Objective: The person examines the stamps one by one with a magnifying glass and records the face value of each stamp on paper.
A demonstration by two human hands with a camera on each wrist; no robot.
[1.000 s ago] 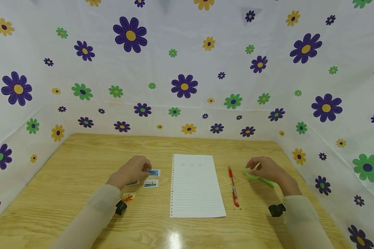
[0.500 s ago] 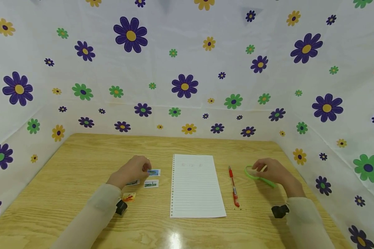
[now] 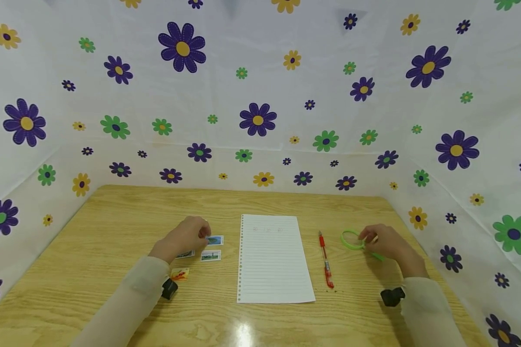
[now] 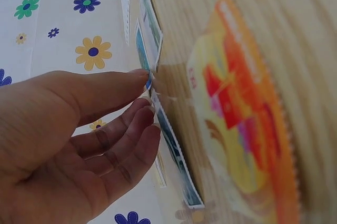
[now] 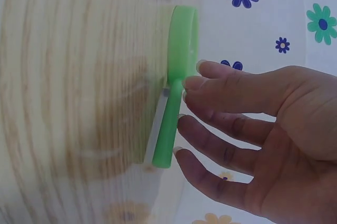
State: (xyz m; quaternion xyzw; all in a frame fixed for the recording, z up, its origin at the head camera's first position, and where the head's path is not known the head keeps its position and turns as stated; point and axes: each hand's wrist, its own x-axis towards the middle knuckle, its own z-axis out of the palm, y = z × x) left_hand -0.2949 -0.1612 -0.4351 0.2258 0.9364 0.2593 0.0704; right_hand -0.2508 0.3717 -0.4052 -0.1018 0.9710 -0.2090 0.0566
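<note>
Head view: four stamps (image 3: 211, 255) showing, one green magnifying glass (image 5: 175, 87), one lined sheet (image 3: 273, 265), one red pen (image 3: 325, 260).
On the worktop (image 3: 147, 207), the left hand (image 3: 184, 240) has its fingertips at the edge of one blue stamp (image 3: 216, 240), near three others; I cannot tell if it pinches. The right hand (image 3: 385, 241), fingers loosely bent, is at the magnifying glass's neck, grasp unclear; sheet and pen lie between.

Nothing can be read for certain. A row of faint reddish handwriting (image 3: 267, 230) stands at 12 o'clock on the lined sheet (image 3: 275, 270), too small to make out. From the left wrist, the orange stamp (image 4: 239, 113) shows blurred red characters (image 4: 192, 77) towards 10 o'clock.
</note>
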